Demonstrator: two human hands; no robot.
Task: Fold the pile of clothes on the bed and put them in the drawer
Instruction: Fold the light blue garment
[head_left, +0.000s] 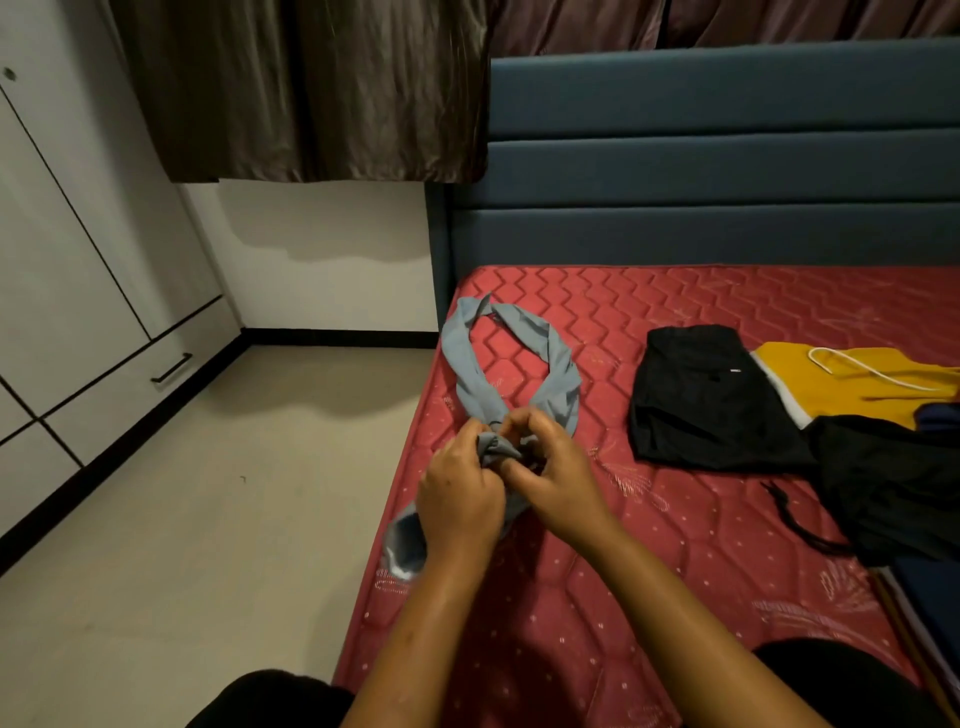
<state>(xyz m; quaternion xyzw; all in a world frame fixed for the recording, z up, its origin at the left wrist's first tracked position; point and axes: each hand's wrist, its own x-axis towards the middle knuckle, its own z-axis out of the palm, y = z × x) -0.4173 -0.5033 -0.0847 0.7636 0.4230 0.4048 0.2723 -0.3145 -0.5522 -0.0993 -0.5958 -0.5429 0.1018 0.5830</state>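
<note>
Two bare forearms (675, 608) reach from the bottom edge over a red mattress (701, 519). The left hand (460, 506) and right hand (556, 478) meet near the mattress's left edge. Their curled fingers pinch the bunched middle of a grey-blue garment (540, 343), which loops toward the headboard (727, 171) corner. Folded black clothing (701, 400) and a yellow piece (852, 382) lie toward the right edge.

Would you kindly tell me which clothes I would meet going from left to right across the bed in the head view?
grey-blue garment → folded black garment → yellow garment
</note>
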